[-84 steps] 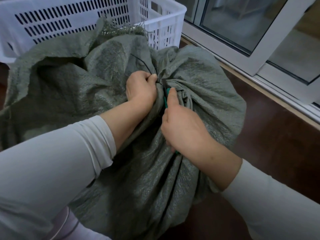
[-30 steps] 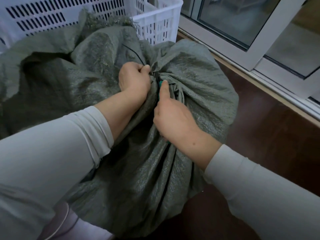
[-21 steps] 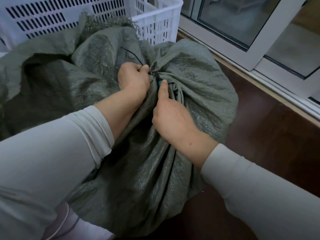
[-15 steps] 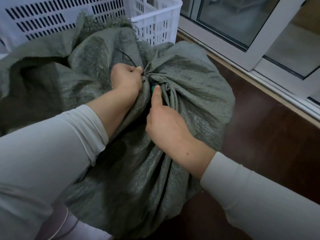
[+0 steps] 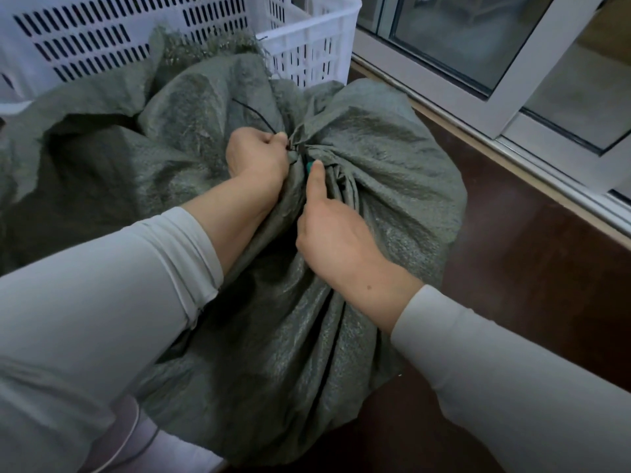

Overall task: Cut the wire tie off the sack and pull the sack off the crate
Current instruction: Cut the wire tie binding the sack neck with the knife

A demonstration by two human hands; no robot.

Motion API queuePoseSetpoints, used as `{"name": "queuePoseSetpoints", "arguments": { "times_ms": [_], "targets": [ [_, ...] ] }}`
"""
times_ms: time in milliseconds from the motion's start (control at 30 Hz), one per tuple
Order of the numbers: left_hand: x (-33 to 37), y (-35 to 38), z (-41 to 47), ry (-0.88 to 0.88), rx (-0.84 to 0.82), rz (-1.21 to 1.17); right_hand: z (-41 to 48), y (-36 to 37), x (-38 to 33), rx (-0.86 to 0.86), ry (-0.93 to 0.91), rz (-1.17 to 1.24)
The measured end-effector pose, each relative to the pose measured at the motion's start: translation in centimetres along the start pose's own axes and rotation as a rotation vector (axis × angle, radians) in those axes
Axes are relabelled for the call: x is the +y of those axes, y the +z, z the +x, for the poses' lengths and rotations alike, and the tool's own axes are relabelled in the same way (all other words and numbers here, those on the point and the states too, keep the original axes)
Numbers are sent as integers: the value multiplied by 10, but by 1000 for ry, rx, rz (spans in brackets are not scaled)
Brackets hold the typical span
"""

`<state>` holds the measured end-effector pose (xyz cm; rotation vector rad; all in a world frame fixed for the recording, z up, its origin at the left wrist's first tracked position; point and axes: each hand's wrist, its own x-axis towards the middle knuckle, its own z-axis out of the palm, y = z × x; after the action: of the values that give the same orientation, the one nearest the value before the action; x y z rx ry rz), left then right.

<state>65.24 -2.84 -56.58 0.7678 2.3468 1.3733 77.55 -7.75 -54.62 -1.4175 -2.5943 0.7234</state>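
Observation:
A grey-green woven sack (image 5: 382,186) covers a bulky load on the floor, its mouth gathered into a knot at the middle. A thin black wire tie (image 5: 254,112) sticks up and to the left from that knot. My left hand (image 5: 256,158) grips the gathered neck and the tie right at the knot. My right hand (image 5: 333,230) holds a green-handled cutter (image 5: 309,166) with its thumb stretched along it, the tip at the knot. Most of the tool is hidden under the hand. The crate inside the sack is not visible.
A white slotted plastic crate (image 5: 300,39) stands behind the sack at the top left. A white sliding window frame (image 5: 478,107) runs along the right, above a dark wooden floor (image 5: 529,285). A pale shoe (image 5: 126,438) shows at the bottom left.
Both hands and the knot have shifted slightly left in view over the last second. The grips look the same, and the wire tie still stands at the knot.

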Motion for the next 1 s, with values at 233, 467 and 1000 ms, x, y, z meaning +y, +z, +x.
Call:
{"name": "queuePoseSetpoints", "arguments": {
  "times_ms": [233,467,1000],
  "targets": [
    [-2,1,4,-53,32,-20,-3,7,1,-5,-20,-19],
    [-7,1,7,-50,20,-33,-7,12,2,6,-46,-33],
    [8,-26,-4,-50,-568,-73,31,-8,40,354,242,438]
  ]
}}
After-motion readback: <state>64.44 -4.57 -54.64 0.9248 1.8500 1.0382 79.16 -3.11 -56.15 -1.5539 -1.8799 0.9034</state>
